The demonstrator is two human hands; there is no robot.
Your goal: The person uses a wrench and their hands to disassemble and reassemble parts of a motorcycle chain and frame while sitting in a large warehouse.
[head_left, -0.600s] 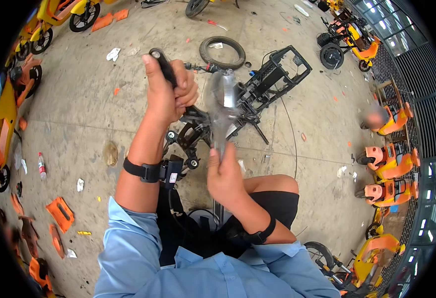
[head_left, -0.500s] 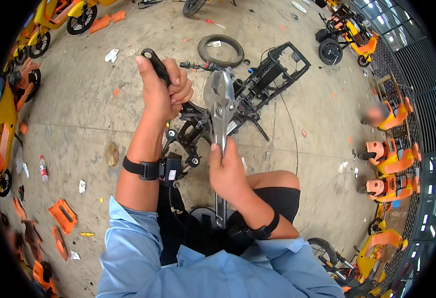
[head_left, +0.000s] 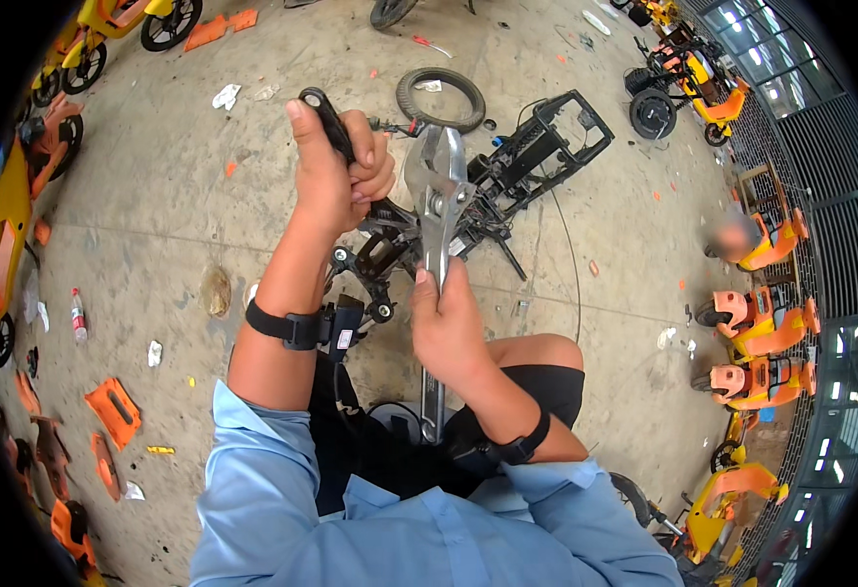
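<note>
My left hand is closed round a black bar with a ring end, held upright above the black vehicle frame. My right hand grips the shank of a large silver adjustable wrench, whose head lies over the middle of the frame, just right of my left hand. Whether its jaws touch a fastener is unclear. Black fork parts with round silver-edged holes show below the wrench head and left of my right hand.
A loose tire lies beyond the frame. Yellow-orange scooters line both sides, with a partly stripped one at upper right. Orange panels, a bottle, a red-handled tool and scraps lie on the concrete floor.
The wrench was blurred by motion in the earliest frame and is sharp now, slightly higher with my right hand. My left hand shifted slightly, still gripping the black bar.
</note>
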